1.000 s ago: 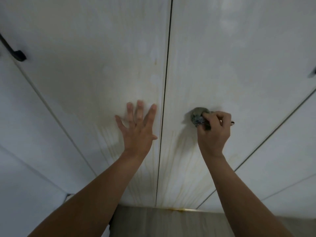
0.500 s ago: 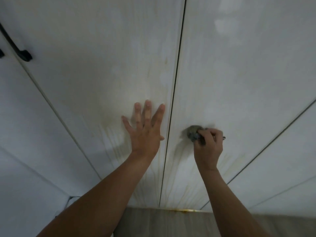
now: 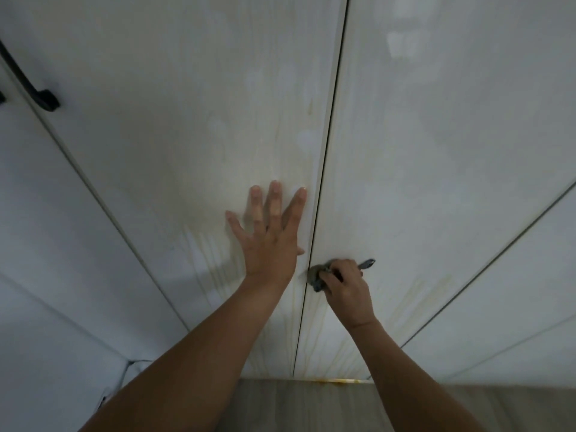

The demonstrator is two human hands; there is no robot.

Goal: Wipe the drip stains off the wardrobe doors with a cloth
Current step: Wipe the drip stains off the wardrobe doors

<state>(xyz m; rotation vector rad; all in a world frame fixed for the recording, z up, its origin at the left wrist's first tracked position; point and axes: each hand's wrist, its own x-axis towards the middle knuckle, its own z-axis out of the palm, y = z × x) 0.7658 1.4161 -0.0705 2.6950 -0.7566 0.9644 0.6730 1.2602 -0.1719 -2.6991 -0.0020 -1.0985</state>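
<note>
Two pale wardrobe doors meet at a dark vertical gap. My left hand (image 3: 269, 235) lies flat with spread fingers on the left door (image 3: 187, 135), just left of the gap. My right hand (image 3: 347, 286) grips a bunched grey cloth (image 3: 315, 275) and presses it on the right door (image 3: 436, 151) right beside the gap. A dark end of the cloth sticks out past my knuckles. Yellowish drip stains (image 3: 414, 297) run down the lower part of both doors, with more streaks (image 3: 215, 260) under my left hand.
A black door handle (image 3: 34, 88) sits at the upper left. More white panels flank the doors on both sides. A grey wooden floor (image 3: 305, 403) lies below, with a yellow smear (image 3: 339, 381) along the bottom edge of the doors.
My right hand has slid the cloth down and to the left, up to the gap between the doors. My left hand stays flat on the left door.
</note>
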